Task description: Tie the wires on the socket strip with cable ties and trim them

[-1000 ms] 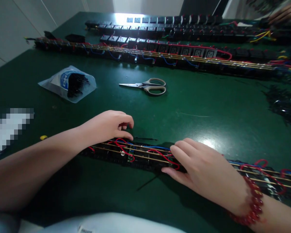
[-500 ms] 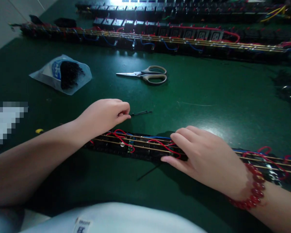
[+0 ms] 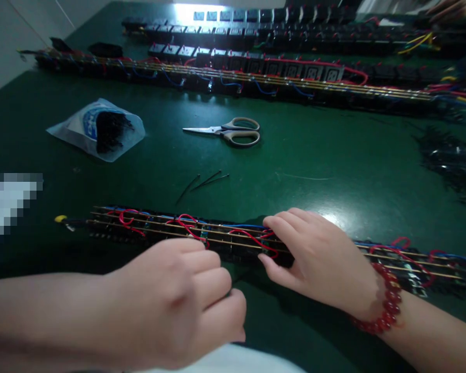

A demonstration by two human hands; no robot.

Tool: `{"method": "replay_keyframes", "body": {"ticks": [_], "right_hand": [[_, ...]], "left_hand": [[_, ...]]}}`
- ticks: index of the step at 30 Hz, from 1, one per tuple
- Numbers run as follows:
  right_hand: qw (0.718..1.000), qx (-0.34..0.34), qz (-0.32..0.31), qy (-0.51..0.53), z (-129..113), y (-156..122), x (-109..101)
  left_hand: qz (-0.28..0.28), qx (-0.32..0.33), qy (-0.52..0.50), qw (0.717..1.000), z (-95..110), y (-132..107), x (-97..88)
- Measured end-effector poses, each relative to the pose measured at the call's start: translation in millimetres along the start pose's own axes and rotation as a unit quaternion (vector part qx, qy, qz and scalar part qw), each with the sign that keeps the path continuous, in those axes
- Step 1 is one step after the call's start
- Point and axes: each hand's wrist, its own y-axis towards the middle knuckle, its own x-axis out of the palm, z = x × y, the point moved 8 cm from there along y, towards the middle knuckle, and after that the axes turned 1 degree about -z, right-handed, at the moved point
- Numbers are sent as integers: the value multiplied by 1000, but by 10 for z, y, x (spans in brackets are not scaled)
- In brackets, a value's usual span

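Observation:
A long black strip with brass rails and red and blue wires lies across the green table near me. My right hand, with a red bead bracelet on its wrist, rests on the strip's middle, fingers curled over the wires and thumb at its near edge. My left hand is closed in a loose fist just in front of the strip, close to my body; what it holds, if anything, is hidden. A few loose black cable ties lie on the table just behind the strip.
Scissors lie at mid-table. A clear bag of black ties sits at the left. More wired strips run across the far side. A dark heap of ties lies at the right. Another person's hand shows at top right.
My left hand has pulled back from behind the strip to the near side, leaving the black ties on the table. The right hand stays on the strip.

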Motion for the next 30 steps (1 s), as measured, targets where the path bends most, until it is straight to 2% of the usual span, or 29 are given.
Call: {"method": "replay_keyframes", "body": {"ticks": [2,5,9,12,14,20,25,30], "right_hand": [[1000,1,28,7,24,26,-37],[996,-16,85,22,27,0,-150],[984,-90,150,26,-170,-149,-316],[979,-169,111,24,-425,-212,-214],[979,-191,72,22,-527,-210,-83],[984,-176,20,15,-547,-195,119],[984,-177,-15,21,-558,-210,157],[982,-187,-23,27,-574,-213,153]], "left_hand": [[11,22,88,996,153,17,129],[-4,1,114,994,87,37,342],[7,6,143,990,45,27,389],[1,-2,154,988,54,14,385],[-1,-1,151,989,57,12,389],[8,8,133,991,30,19,392],[0,24,91,996,70,26,433],[2,27,75,997,52,27,439]]}}
